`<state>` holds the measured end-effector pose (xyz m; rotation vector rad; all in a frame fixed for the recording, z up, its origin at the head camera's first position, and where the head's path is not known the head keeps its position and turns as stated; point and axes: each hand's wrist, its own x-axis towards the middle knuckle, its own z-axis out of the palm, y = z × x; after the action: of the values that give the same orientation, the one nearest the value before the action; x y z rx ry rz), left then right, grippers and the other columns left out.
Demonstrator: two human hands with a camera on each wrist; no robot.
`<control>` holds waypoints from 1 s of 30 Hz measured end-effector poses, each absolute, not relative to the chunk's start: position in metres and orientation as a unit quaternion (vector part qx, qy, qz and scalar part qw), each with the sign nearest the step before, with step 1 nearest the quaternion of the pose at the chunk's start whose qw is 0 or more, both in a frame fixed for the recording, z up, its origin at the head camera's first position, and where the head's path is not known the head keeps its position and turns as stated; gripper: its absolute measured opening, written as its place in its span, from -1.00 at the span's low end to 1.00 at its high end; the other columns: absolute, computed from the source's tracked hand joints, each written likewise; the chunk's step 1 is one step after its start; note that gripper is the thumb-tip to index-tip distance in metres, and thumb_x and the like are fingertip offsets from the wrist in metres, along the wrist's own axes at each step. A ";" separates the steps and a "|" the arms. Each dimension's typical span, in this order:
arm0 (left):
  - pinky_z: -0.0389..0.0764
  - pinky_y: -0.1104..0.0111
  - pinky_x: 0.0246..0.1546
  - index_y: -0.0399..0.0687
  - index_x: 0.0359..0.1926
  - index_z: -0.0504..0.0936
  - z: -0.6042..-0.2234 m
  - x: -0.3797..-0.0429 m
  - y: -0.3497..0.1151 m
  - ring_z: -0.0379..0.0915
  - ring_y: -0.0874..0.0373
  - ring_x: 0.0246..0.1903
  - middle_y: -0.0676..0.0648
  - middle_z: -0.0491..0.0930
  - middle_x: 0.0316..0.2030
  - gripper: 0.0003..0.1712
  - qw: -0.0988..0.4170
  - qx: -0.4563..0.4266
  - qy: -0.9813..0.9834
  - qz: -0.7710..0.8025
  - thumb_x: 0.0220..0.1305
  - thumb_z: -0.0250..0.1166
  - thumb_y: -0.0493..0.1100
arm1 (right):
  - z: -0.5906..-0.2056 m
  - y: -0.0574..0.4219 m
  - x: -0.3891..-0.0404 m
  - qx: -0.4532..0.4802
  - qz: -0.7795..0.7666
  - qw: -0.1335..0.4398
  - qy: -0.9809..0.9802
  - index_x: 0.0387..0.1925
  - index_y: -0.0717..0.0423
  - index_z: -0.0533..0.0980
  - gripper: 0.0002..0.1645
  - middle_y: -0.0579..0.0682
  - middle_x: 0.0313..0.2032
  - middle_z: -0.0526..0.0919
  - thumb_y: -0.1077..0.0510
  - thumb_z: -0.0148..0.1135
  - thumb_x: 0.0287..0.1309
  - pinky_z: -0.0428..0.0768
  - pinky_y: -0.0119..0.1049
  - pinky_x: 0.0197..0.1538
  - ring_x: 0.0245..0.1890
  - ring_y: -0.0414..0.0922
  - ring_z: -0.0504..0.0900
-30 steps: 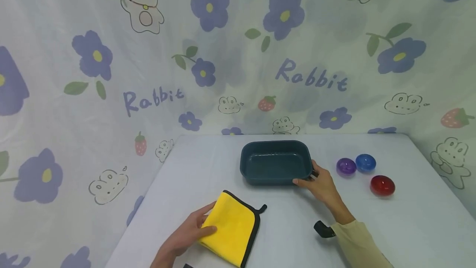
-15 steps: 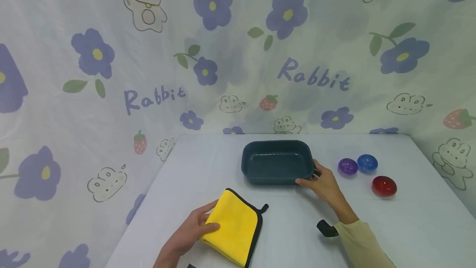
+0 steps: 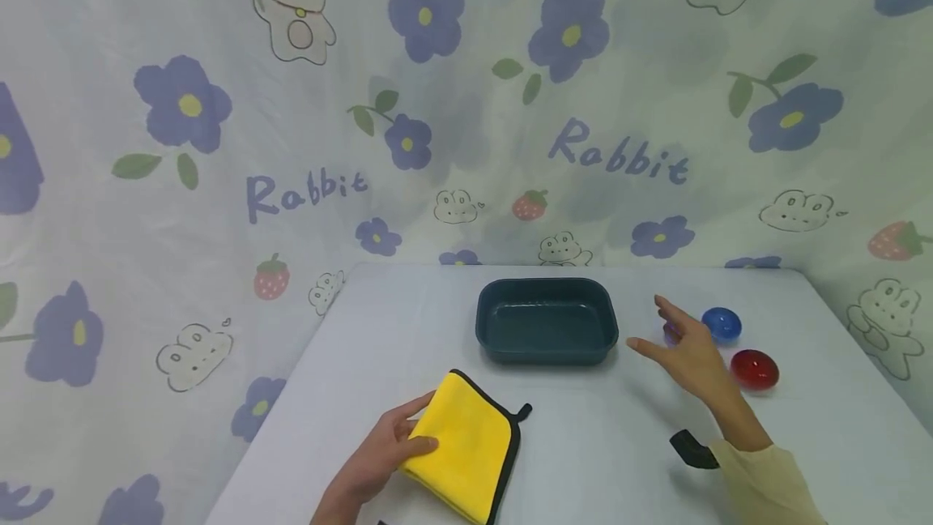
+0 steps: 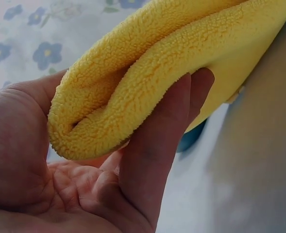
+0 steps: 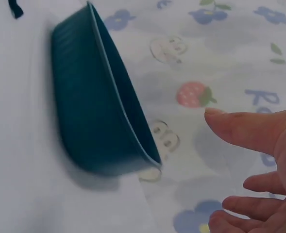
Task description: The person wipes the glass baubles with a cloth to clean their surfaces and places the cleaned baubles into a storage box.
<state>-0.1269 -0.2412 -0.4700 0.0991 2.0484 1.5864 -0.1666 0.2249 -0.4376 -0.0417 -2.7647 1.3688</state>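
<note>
My left hand (image 3: 382,452) grips a folded yellow cloth (image 3: 466,448) with black edging and a small hanging loop, thumb on top and fingers beneath. In the left wrist view the fleecy folded cloth (image 4: 133,82) lies between thumb and fingers. My right hand (image 3: 692,359) is off to the right of a dark teal rectangular dish (image 3: 547,347), its thumb and fingers spread with nothing between them. The right wrist view has the dish (image 5: 84,97) apart from the right hand (image 5: 259,170). Behind the right fingers, a purple oval piece (image 3: 670,334) is mostly hidden.
Right of the dish, a shiny blue oval piece (image 3: 722,325) and a red one (image 3: 755,369) lie on the white table (image 3: 583,444). A printed curtain (image 3: 466,104) hangs behind and at the sides. A black strap end (image 3: 692,450) sticks out by the right sleeve (image 3: 765,484).
My right hand has let go of the dish's right end and moved right, toward the purple piece. The left hand still holds the cloth, almost unmoved.
</note>
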 end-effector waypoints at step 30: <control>0.66 0.38 -0.07 -0.03 0.60 0.20 -0.482 -0.132 -0.210 0.64 0.12 -0.19 -0.12 0.72 0.08 -0.08 0.257 0.036 0.738 0.624 0.31 0.38 -0.07 | -0.503 0.364 -0.139 -0.133 0.370 -0.007 -0.919 0.57 0.46 -0.15 0.36 0.68 0.44 0.00 -0.27 0.40 0.21 0.36 0.43 0.24 0.36 0.66 0.13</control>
<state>-0.1324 -0.2102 -0.4818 0.0989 2.0013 1.6923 -0.1387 0.3645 -0.5035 -0.4202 -2.9016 1.1688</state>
